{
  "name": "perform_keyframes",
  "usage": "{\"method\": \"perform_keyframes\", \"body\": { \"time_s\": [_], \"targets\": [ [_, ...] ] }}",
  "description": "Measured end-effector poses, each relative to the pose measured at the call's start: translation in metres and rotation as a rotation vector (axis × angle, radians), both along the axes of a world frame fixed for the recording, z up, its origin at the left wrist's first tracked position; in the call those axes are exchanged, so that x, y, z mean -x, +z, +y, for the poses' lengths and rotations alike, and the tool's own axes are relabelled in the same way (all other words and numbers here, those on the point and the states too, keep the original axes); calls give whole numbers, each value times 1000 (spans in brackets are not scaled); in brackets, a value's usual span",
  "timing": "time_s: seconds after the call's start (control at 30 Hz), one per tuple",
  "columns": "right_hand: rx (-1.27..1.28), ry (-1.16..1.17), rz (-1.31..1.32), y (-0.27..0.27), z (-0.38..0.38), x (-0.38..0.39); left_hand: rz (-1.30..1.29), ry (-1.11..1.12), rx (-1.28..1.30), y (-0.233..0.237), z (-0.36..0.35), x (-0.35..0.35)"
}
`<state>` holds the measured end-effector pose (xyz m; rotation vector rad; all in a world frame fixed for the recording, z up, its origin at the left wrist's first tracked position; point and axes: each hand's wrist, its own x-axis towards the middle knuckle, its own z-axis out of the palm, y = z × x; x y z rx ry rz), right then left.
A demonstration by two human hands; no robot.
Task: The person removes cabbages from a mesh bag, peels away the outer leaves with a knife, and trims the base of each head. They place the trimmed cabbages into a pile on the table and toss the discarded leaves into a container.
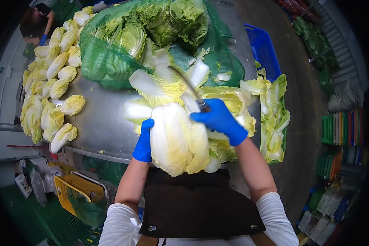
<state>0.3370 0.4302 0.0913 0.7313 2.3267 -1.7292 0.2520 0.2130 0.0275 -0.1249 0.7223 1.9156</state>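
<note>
A large, pale napa cabbage (176,141) is held up at the table's front edge, close to my apron. My left hand (144,141), in a blue glove, grips its left side, with the thumb near the top end. In my gloved right hand (222,122) is a knife (187,84) with a curved blade, pointing up and left beyond the cabbage. The right fingers are at the cabbage's upper right. Loose leaves (168,88) with thick white ribs lie behind the cabbage and to its right.
A green mesh sack (104,57) with whole cabbages lies at the back. Many trimmed cabbages (57,65) are heaped on the left of the metal table (106,119). A blue crate (264,51) and leaf trimmings (272,119) are at right. Another person (36,22) stands far left.
</note>
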Motion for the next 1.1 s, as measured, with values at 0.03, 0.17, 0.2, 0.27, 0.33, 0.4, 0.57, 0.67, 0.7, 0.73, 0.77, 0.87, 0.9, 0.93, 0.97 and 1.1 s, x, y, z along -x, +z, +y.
{"method": "perform_keyframes", "body": {
  "time_s": [0.03,0.17,0.2,0.27,0.33,0.4,0.57,0.67,0.7,0.73,0.77,0.87,0.9,0.93,0.97,1.1],
  "targets": [
    [120,-26,-189,9,11,1,-81,-13,-52,1,0,-1],
    [-493,-128,262,-18,17,-8,-62,-40,-217,12,9,-1],
    [-338,-135,262,-1,5,-7,-36,-27,-188,10,11,1],
    [-127,-93,314,4,-22,-9,9,-12,-122,3,14,4],
    [-70,13,212,5,-24,-8,-44,-41,-96,7,12,4],
    [-6,29,200,1,-15,-6,-105,-51,-75,4,11,4],
    [-415,110,240,-28,8,-3,-165,16,51,-8,16,-3],
    [-671,-42,152,-46,33,-5,-82,-201,-370,12,13,-4],
    [-750,-84,84,-39,32,-7,-69,-179,-360,9,11,0],
    [-757,-153,208,-39,28,-12,-57,-158,-351,5,11,4],
    [-639,-160,225,-27,18,-15,-44,-140,-343,3,11,6],
    [-180,-154,290,-1,-20,-20,-101,66,-153,10,18,15],
    [2,-144,313,-4,-29,-20,-37,119,-31,14,22,19],
    [183,-141,325,-8,-39,-20,24,174,92,18,26,23],
    [317,-160,331,-8,-46,-20,83,226,217,22,29,25],
    [579,-187,268,4,-40,-22,98,131,-189,35,5,27]
  ]
}}
